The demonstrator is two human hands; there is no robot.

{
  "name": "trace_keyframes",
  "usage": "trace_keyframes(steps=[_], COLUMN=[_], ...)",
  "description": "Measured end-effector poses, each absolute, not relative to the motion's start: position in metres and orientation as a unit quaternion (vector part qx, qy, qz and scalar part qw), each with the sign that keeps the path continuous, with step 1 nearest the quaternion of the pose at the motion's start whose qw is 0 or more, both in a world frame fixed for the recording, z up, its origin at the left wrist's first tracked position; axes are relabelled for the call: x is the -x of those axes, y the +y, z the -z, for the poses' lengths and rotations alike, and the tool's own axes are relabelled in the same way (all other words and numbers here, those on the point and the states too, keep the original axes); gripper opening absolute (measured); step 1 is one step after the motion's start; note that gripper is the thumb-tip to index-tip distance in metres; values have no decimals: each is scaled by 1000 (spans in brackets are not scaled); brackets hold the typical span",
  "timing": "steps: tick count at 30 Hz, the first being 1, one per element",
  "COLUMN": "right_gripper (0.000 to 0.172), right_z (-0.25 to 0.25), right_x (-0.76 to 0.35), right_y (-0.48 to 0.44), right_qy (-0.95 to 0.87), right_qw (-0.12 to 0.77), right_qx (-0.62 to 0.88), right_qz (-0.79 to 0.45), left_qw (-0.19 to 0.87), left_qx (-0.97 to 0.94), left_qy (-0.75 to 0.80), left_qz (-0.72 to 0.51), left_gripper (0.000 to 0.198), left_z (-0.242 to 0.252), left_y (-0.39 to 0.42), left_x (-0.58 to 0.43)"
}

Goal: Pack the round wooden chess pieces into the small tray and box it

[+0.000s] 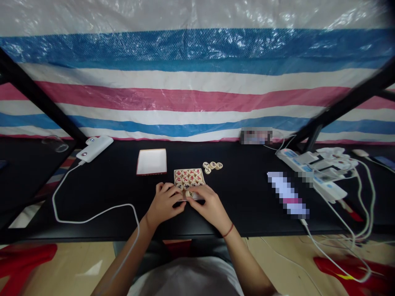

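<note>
A shallow open box [204,177] holds rows of round xiangqi pieces, with red characters in the far rows and black ones nearer me. My left hand [165,202] is closed on the box's near left corner, its fingers bent at the side and its thumb along the front edge. Between the thumb and forefinger of my right hand [210,204] is a xiangqi piece [189,193] with a black character, at the front row. My right fingers cover the near right part of the box. Several loose pieces [212,165] lie just beyond its right far corner.
A white-lined box lid [151,162] lies open side up at the far left of the box. A white power bank [95,149] with a cable is farther left. To the right are a phone [288,195] on a cable and a loaded power strip [327,187]. Striped sheeting [197,98] hangs behind.
</note>
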State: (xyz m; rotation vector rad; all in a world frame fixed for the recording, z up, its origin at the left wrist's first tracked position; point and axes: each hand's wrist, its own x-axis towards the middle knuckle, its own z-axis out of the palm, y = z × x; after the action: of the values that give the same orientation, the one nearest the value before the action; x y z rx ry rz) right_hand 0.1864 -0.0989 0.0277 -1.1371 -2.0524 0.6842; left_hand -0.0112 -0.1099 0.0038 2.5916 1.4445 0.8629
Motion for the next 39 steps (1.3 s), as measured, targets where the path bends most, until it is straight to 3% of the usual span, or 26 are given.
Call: trace_keyframes(steps=[12,19,25,30,39], right_gripper=[11,20,30,25,25], right_z=[-22,-30,-22,-5,-4], right_x=[-166,-189,-219,-218,-220], right_y=[-104,-86,-13,11,14], right_qy=[-838,-808,-805,-829,-828], right_qw=[275,318,245,177,208], right_qx=[433,462,541,530,521], right_qz=[-187,-181,15,0,-23], left_qw=[50,26,-16,-26,-9], left_qx=[-821,-829,-849,-852,-848], left_qy=[487,478,453,449,457], left_qz=[-294,-289,-271,-267,-267], left_gripper=[23,30,16,13,13], left_z=[-4,-4,-4,-1,1], left_y=[-109,-106,-100,-99,-100], left_x=[13,12,4,4,2])
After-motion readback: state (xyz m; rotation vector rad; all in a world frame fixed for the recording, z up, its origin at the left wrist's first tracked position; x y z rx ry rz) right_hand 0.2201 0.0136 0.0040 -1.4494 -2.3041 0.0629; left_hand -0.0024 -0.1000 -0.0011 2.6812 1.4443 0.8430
